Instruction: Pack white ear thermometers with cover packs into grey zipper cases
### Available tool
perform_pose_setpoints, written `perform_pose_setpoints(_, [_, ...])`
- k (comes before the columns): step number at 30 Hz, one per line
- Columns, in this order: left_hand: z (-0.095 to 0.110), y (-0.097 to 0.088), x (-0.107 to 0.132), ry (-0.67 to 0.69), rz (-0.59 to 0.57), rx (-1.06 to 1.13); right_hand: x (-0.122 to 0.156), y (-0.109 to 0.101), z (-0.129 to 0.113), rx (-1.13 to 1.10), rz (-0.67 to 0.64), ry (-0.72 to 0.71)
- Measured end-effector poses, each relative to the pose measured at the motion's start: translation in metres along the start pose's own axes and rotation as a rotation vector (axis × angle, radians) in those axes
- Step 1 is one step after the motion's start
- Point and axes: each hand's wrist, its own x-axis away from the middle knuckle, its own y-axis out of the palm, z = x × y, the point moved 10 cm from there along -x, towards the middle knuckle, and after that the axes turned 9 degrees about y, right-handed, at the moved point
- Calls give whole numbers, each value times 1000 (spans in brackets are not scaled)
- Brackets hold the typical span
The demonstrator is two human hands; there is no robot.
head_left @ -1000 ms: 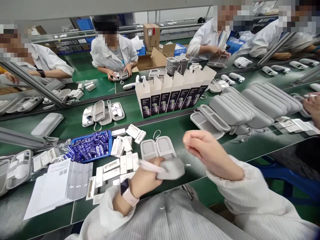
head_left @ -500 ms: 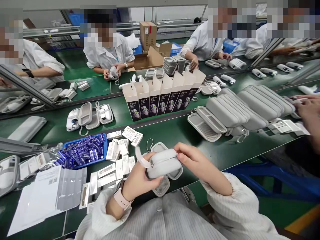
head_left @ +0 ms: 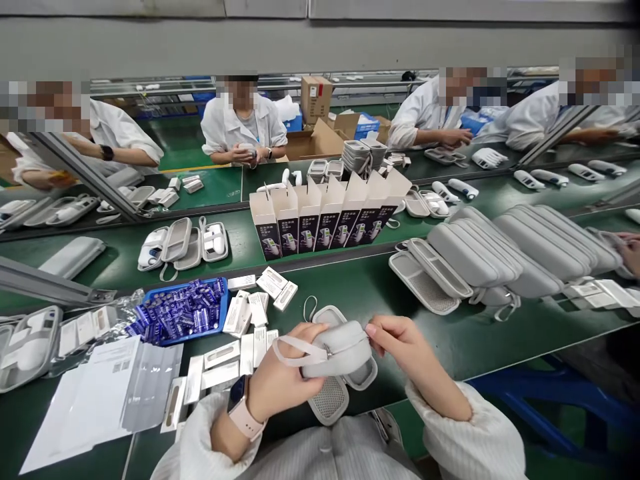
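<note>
My left hand is wrapped round a light grey zip case, holding it up over the bench. A pale wrist strap loops from the case's left end across the back of that hand. At the case's right end, my right hand pinches with thumb and forefinger at the zipper seam; the pull itself is hidden by the fingertips. Beneath the held case lies another grey case, spread open with its mesh pocket showing.
To the left are small white boxes, a blue tray of purple-wrapped batteries and white papers. Black printed cartons stand open-topped ahead. Grey cases are stacked at right. Several co-workers in white coats sit opposite.
The view has tilted upward, so the bench sits lower in the picture. The held case has turned slightly, and my right fingers have closed to a tighter pinch at its right end.
</note>
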Motion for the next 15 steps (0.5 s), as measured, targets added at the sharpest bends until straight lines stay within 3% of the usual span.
perform_pose_setpoints(4, [3, -5, 3, 45, 44, -51, 8, -3, -18, 162, 87, -99])
perform_pose_setpoints(8, [0, 6, 1, 39, -102, -217, 28, 10, -54, 436, 245, -297])
perform_pose_setpoints(12, [-7, 11, 1, 8, -167, -390, 60, 57, -97, 851, 407, -600])
perform_pose_setpoints(15, [-2, 17, 2, 31, -212, -491, 86, 102, -115, 877, 195, -864])
